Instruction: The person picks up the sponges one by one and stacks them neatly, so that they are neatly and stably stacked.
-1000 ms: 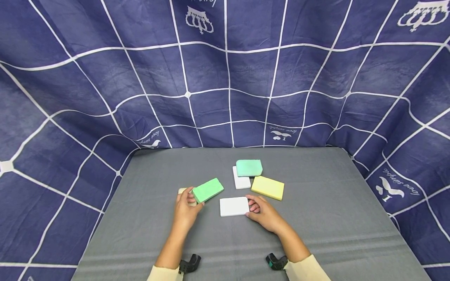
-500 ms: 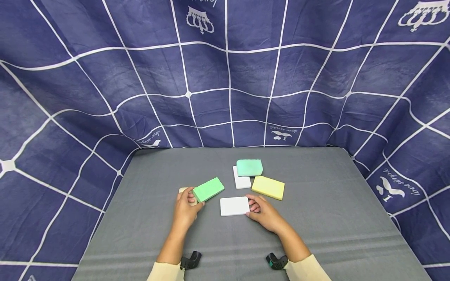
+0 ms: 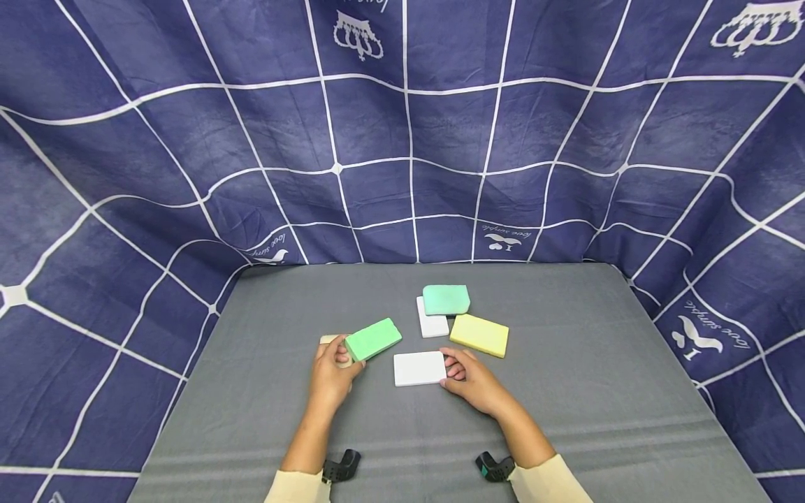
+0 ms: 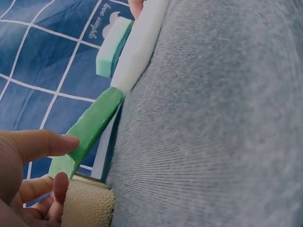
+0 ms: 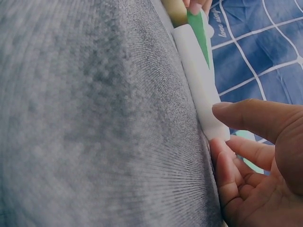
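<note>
My left hand [image 3: 330,377] pinches the near-left end of a bright green sponge [image 3: 374,339] between thumb and fingers. In the left wrist view that end is raised beside a porous beige sponge [image 4: 89,203], and the green sponge slopes down toward the table away from the hand. In the head view the fingers partly cover the beige sponge. My right hand [image 3: 479,386] grips the right end of a white sponge [image 3: 419,369], thumb on the near edge and fingers at the far one. It lies flat just right of the green sponge.
Behind the hands, a mint-green sponge [image 3: 446,300] overlaps a second white sponge [image 3: 432,323]. A yellow sponge [image 3: 480,335] lies beside them, beyond the right hand. The table [image 3: 566,419] has a grey cloth, and a blue checked curtain [image 3: 440,126] encloses its back and sides.
</note>
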Available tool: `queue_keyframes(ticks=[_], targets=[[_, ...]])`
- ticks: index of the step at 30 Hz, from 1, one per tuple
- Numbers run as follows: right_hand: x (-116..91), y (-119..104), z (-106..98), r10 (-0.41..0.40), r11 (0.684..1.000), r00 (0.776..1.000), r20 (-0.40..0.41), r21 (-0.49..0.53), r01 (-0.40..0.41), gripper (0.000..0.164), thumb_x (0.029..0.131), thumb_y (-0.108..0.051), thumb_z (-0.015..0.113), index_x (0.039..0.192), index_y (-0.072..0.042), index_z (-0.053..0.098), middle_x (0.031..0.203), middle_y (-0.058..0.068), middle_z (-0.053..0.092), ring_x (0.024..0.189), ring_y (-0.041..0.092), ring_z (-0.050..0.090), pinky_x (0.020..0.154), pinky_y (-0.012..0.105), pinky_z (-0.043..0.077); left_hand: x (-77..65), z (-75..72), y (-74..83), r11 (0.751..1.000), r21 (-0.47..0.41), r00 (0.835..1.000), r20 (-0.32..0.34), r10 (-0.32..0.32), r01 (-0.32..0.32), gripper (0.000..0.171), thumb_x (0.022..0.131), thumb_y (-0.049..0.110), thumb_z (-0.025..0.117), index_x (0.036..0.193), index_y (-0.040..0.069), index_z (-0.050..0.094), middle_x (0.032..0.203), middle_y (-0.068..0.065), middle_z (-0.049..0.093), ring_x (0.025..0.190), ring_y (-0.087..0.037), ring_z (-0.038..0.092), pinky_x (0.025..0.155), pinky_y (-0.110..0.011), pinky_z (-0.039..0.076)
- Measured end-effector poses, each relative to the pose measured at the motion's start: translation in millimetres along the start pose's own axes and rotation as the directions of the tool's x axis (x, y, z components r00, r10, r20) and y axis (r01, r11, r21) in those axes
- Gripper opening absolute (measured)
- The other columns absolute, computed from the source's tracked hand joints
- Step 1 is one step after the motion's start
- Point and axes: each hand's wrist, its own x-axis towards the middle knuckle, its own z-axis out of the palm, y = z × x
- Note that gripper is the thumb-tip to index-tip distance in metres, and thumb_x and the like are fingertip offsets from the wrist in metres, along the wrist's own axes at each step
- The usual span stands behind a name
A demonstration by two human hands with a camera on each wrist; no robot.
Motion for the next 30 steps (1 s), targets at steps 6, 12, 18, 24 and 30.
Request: queue_keyframes(ticks=[6,12,18,24,30], targets=[[1.0,1.0,0.0,0.007,1.0,1.0,0.006,0.012,-0.007,0.059,0.086,-0.006,0.077,0.14,-0.003,0.055,0.112,0.008,0.059,0.093,0.01,0.056,0.082,0.02,0.05,1.0,-2.6,-2.5,0.995,-0.093,0.999,0.033,-0.018,0.021,0.067,0.076,0.005,0.084,0.138,0.003,0.059,0.114,-0.01,0.057,0.098,-0.02,0.058,0.081,-0.019,0.045],[0.9,2.9,-0.3,-0.013,0.999,1.0,-0.006,0.037,0.013,0.058,0.085,-0.006,0.078,0.139,0.0,0.056,0.11,0.011,0.06,0.091,0.01,0.056,0.08,0.02,0.051,-1.8,-6.3,1.5,0.991,-0.133,0.999,0.048,0.004,0.003,0.066,0.075,0.004,0.085,0.137,0.009,0.062,0.115,-0.008,0.06,0.096,-0.018,0.057,0.082,-0.02,0.046],[1.7,3.1,-1.5,0.009,0.999,1.0,0.01,0.043,-0.01,0.059,0.085,-0.006,0.078,0.14,-0.001,0.055,0.111,0.01,0.059,0.092,0.01,0.056,0.081,0.02,0.051,-9.4,-7.4,8.9,0.987,-0.154,0.995,0.08,0.062,-0.049,0.065,0.077,0.003,0.084,0.137,0.011,0.062,0.114,-0.007,0.06,0.091,-0.016,0.055,0.075,-0.018,0.047],[2.0,1.1,-2.2,0.028,0.999,0.999,0.015,0.036,-0.029,0.06,0.085,-0.006,0.078,0.141,-0.002,0.055,0.111,0.008,0.059,0.092,0.01,0.056,0.081,0.02,0.05,-15.7,-4.9,15.7,0.982,-0.175,0.977,0.188,0.101,-0.067,0.066,0.081,0.007,0.082,0.142,0.013,0.058,0.117,-0.004,0.057,0.092,-0.017,0.054,0.073,-0.02,0.047],[2.6,1.2,-2.2,0.015,0.999,1.0,0.018,0.03,-0.015,0.06,0.086,-0.007,0.078,0.141,-0.002,0.054,0.112,0.009,0.059,0.092,0.009,0.055,0.081,0.02,0.05,-18.7,1.5,17.0,0.981,-0.17,0.952,0.272,0.141,-0.096,0.067,0.082,0.008,0.083,0.143,0.012,0.057,0.116,-0.005,0.057,0.088,-0.016,0.053,0.067,-0.02,0.048]])
